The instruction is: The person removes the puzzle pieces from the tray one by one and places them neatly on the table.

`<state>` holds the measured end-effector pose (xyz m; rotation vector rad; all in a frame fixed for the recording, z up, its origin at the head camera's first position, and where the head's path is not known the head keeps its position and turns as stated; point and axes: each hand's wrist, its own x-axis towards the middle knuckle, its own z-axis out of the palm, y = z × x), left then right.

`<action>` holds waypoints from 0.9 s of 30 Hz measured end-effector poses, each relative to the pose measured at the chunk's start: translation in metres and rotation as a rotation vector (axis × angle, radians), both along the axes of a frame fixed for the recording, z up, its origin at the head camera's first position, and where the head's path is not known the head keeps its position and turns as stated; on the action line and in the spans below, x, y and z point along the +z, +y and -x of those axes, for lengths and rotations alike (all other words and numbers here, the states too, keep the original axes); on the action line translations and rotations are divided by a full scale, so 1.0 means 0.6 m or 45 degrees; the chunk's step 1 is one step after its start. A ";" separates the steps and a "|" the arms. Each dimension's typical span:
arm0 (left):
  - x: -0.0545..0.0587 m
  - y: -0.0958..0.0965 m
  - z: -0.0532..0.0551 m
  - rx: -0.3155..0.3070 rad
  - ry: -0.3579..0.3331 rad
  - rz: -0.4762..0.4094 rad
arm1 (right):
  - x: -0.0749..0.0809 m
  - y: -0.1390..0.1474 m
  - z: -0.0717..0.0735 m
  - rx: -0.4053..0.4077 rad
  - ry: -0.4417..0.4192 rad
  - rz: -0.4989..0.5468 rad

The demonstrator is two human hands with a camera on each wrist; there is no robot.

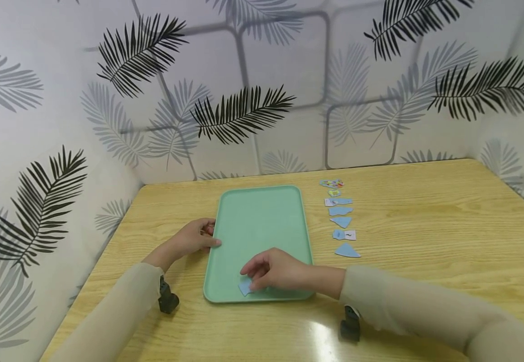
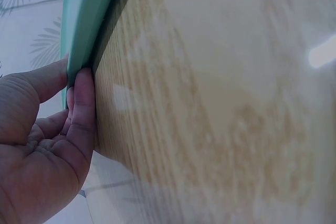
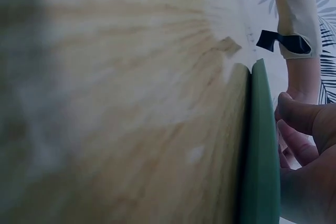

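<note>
A pale green rectangular tray [image 1: 262, 221] lies on the wooden table. At its left rim, my left hand [image 1: 194, 235] grips the edge. In the left wrist view the thumb of that left hand [image 2: 47, 145] is on one side of the rim and the fingers are on the other. Over the tray's near end, my right hand [image 1: 277, 271] pinches a small flat light-blue card piece [image 1: 244, 286] by its right side, low at the tray's surface. The right wrist view shows this right hand [image 3: 310, 135] beyond the tray rim, which hides the piece.
Right of the tray, several flat cut pieces stand in a column: a multicoloured piece [image 1: 332, 183] at the back, a blue-and-white piece [image 1: 344, 235], and a blue triangular piece [image 1: 347, 250] nearest. A leaf-patterned wall [image 1: 289, 136] rises behind the wooden table [image 1: 425, 216].
</note>
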<state>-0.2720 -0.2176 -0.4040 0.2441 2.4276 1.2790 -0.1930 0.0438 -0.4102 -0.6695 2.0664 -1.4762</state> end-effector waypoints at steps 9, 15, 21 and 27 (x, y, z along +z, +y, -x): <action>-0.001 -0.001 0.004 0.000 -0.001 0.011 | 0.002 -0.007 -0.008 0.011 0.118 -0.112; -0.001 0.000 0.003 0.005 -0.003 0.016 | -0.003 -0.009 -0.010 0.031 0.259 -0.174; -0.002 -0.001 0.004 -0.005 0.001 0.016 | -0.003 -0.012 -0.013 0.025 0.304 -0.198; -0.002 -0.001 0.002 -0.004 0.001 0.010 | -0.004 -0.011 -0.013 0.026 0.333 -0.212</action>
